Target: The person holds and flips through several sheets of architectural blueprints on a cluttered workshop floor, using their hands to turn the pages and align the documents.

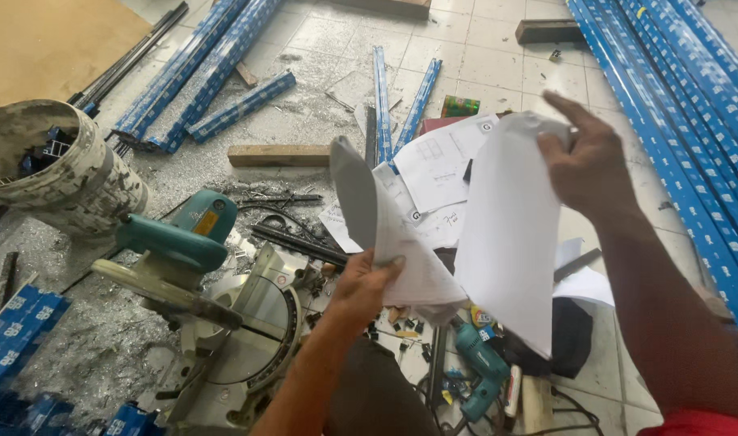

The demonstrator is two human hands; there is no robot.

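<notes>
At far left we see a speckled bucket (50,165), then blue-wrapped metal profiles (203,69) with pale repeating labels, and nearer a teal mitre saw (215,299) bearing one small yellow label. Our left hand (369,282) is pinched shut on a curled sheet of paper (385,234) at centre. Our right hand (587,157) grips the top of a second sheet (506,242), forefinger lifted; more blue profiles (692,105) lie far right.

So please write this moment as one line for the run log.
left hand: grips bent white paper sheets | right hand: lifts white paper sheet | below: teal mitre saw, teal power drill
</notes>
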